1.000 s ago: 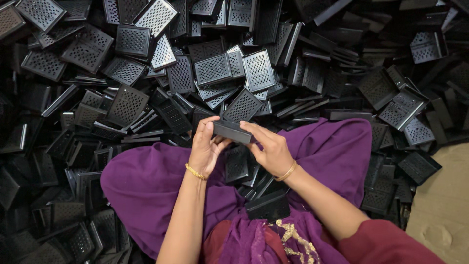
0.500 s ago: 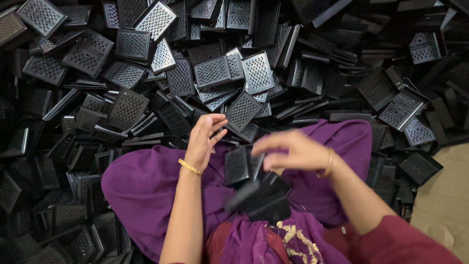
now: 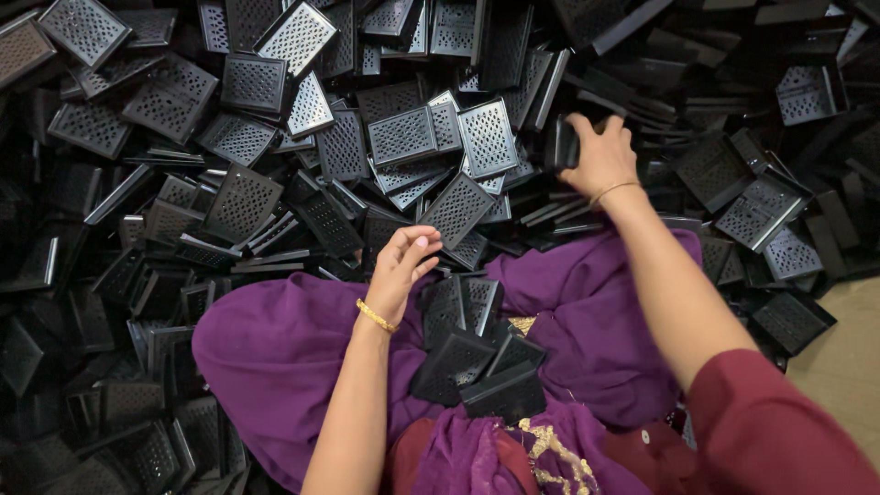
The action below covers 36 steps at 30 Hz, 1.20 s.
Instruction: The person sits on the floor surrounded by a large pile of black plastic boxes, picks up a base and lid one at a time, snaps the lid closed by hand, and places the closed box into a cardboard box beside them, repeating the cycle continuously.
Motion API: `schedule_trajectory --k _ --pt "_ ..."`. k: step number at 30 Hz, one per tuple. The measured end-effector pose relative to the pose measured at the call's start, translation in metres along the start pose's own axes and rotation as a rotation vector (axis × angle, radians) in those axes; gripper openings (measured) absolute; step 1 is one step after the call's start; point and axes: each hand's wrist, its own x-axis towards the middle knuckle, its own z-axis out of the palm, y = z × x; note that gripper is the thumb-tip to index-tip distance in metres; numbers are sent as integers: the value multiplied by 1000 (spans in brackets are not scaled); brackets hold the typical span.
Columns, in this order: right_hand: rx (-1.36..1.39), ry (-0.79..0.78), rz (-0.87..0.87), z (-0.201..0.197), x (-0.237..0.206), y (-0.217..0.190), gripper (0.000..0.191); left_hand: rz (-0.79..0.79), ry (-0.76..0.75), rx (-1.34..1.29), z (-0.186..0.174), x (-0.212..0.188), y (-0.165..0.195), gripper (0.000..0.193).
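Black perforated tray: now out on the heap, clasped edge-on by the right hand, which a second ago worked a tray over the lap with the left. Left hand: empty, fingers loosely curled, well back from the grip, above lap trays on purple cloth.

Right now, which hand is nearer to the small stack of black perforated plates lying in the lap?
Left. The left hand hovers open just above and left of the lap stack. The right hand is stretched far out over the big pile, fingers on a black piece.
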Motion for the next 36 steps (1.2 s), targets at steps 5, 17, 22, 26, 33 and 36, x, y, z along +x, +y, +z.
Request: schedule_trajectory --k 5,17,22,26,33,36 --pt "406 27 -145 -42 -25 -12 95 24 -57 -104 12 -7 17 35" --pt "1653 -542 16 -5 -87 -100 60 235 -145 -27 19 -22 24 93" --pt "1459 -598 -78 21 -91 -86 39 390 -169 132 18 -7 17 76" --pt "1458 -697 -106 35 -92 -79 37 333 -171 79 23 -6 27 81" --pt "1278 -777 -229 41 -91 -63 38 568 -135 627 19 -12 38 44" --pt "1165 -635 -316 34 -81 -53 46 507 -17 404 13 -5 34 22"
